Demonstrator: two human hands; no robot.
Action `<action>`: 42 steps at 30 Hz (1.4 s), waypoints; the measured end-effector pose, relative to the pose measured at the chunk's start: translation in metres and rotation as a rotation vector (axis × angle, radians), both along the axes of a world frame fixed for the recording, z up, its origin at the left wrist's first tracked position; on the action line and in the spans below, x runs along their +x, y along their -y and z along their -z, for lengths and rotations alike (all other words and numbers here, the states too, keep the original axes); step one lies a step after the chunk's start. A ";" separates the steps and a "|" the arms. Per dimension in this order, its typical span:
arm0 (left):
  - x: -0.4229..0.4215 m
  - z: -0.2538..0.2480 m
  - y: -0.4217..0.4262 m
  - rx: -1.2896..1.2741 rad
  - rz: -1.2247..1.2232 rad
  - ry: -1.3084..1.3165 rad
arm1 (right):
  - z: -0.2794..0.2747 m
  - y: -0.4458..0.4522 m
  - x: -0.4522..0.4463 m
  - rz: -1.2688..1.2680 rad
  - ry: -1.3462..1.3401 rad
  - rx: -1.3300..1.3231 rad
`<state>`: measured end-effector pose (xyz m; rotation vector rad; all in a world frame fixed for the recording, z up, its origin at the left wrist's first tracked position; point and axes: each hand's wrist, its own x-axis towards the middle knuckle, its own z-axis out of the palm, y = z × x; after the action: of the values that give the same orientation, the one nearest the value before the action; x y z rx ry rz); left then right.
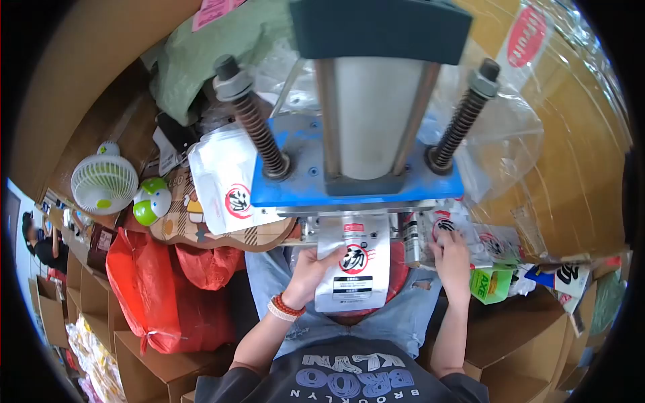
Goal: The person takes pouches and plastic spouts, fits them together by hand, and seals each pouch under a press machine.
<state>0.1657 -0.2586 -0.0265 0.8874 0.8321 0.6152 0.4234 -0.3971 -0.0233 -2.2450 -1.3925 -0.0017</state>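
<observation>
My left hand pinches the left edge of a silver-white pouch, its thumb lying on the front. The pouch carries a red ring with a black character, and its top end reaches under the blue plate of a press. To the right, my right hand rests with its fingers apart on a printed pouch in a loose pile. A narrow can with a dark label stands just left of those fingers. More printed pouches lie stacked left of the press.
Two upright spring rods flank the press cylinder. At left are a small fan, a patterned board and a red plastic bag. A green packet lies at right. Cardboard boxes stand around; a person is in the far left background.
</observation>
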 end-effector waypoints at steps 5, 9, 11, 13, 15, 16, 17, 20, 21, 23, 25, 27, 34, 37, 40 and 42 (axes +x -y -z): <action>-0.049 0.002 -0.058 1.019 -0.110 -0.943 | -0.025 0.015 -0.017 0.037 -0.386 0.259; -0.112 0.026 -0.075 1.480 0.084 -1.214 | -0.017 0.025 -0.035 -0.046 -0.592 0.335; -0.137 0.054 -0.065 1.529 0.034 -0.982 | -0.016 0.024 -0.054 -0.140 -0.833 0.430; -0.128 0.024 -0.033 1.241 -0.155 -0.875 | -0.030 0.025 -0.067 -0.276 -0.801 0.431; -0.119 -0.003 -0.006 0.935 -0.228 -0.773 | -0.076 0.014 -0.085 -0.352 -0.361 0.493; -0.114 -0.011 0.005 0.996 -0.251 -0.733 | -0.087 0.012 -0.093 -0.374 -0.216 0.519; -0.110 -0.017 0.016 1.056 -0.274 -0.691 | -0.091 0.011 -0.099 -0.444 -0.127 0.499; -0.093 -0.044 0.037 1.415 -0.170 -0.705 | -0.089 -0.012 -0.117 -0.639 0.047 0.374; -0.090 -0.052 0.042 1.496 -0.105 -0.721 | -0.092 -0.009 -0.119 -0.740 0.021 0.292; -0.091 -0.070 0.047 1.553 0.088 -0.618 | -0.110 0.002 -0.125 -0.853 0.045 0.353; -0.094 -0.096 0.056 1.476 0.237 -0.451 | -0.128 0.016 -0.120 -0.980 0.031 0.509; -0.092 -0.096 0.059 1.364 0.323 -0.371 | -0.124 0.019 -0.117 -0.915 -0.135 0.530; -0.031 0.010 0.043 0.351 0.167 -0.170 | -0.071 -0.006 -0.093 -0.432 -0.191 0.248; -0.009 -0.003 0.019 0.025 0.054 -0.051 | -0.086 0.014 -0.051 -0.227 -0.304 0.246; 0.005 -0.004 -0.001 -0.008 0.038 0.058 | -0.060 -0.016 -0.009 0.111 0.049 0.054; 0.007 0.000 -0.006 -0.132 0.026 0.084 | 0.007 -0.048 0.009 0.162 0.333 -0.009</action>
<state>0.1722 -0.2529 -0.0260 0.7462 0.7760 0.5644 0.4320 -0.3493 -0.0303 -2.4400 -1.3655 -0.4423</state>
